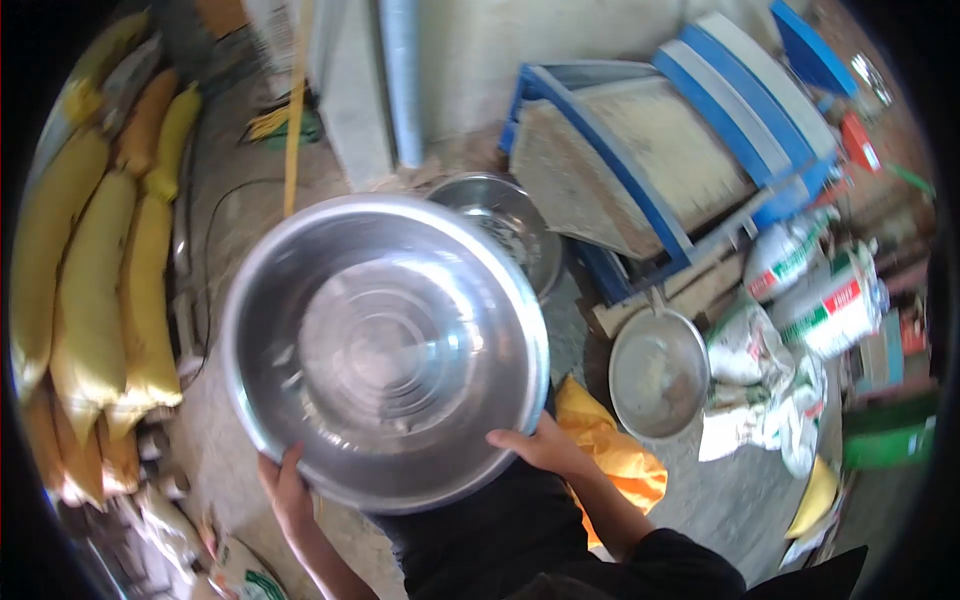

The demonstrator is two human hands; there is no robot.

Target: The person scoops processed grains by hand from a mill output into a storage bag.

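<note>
Basin (pixel 385 350) held up by its rim in both hands

The basin is held above the floor (pixel 235 440), near and just left of the middle of the scene, its open side turned up toward the view. Pale marks are seen on its inner wall; whether these are residue or glints cannot be told. The near left part of the rim is gripped by the left hand (pixel 288 492), its fingers closed in narrowly on the metal. The near right part is gripped by the right hand (pixel 550 447), its thumb laid over the rim; its other fingers are mostly hidden beneath.

Beyond the basin, a metal bowl (pixel 532 235) is partly covered from view by it. To the right, a round pan (pixel 655 375) with a short handle is placed beside white sacks (pixel 745 345) with printed panels. Between basin and pan, nearer, a crumpled orange bag (pixel 610 455) is seen, partly covered by the right forearm. At the far right, a blue-framed machine (pixel 640 160) is set at a slant. Against the far wall (pixel 470 60), a blue pipe (pixel 400 80) is seen upright. On the left, long, full yellow sacks (pixel 95 290) are piled.
</note>
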